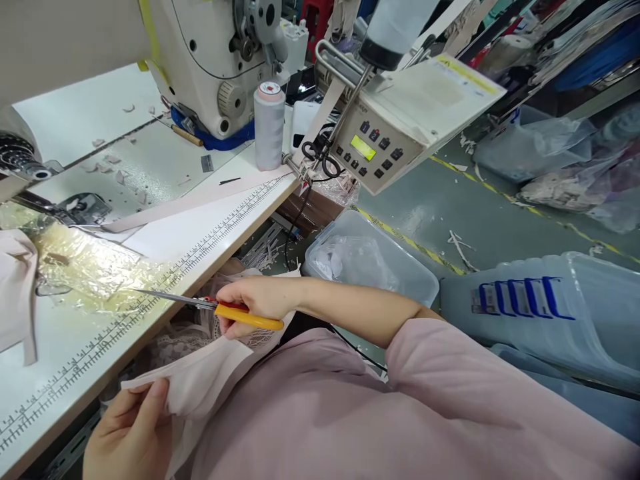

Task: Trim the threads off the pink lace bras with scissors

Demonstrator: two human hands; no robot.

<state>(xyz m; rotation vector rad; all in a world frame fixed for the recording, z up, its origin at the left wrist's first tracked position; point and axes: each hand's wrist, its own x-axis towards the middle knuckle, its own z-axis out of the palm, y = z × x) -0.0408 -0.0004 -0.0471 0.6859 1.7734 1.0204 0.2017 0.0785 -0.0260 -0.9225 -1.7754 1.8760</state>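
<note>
My right hand [253, 303] is closed round yellow-handled scissors [210, 307], whose blades point left over the edge of the white sewing table [200, 230]. My left hand [131, 430], low at the table's near edge, pinches a piece of pale pink fabric [200, 380] that drapes toward my lap. Lace fabric [185, 337] lies under the scissors. More pink fabric [17, 293] rests on the table at the far left.
A sewing machine [210, 60] stands at the back with a thread cone [269, 127] beside it. A control panel [400, 123] hangs off the table's right end. Clear plastic bins [370, 260] sit on the floor to the right. A ruler scale [150, 293] runs along the table edge.
</note>
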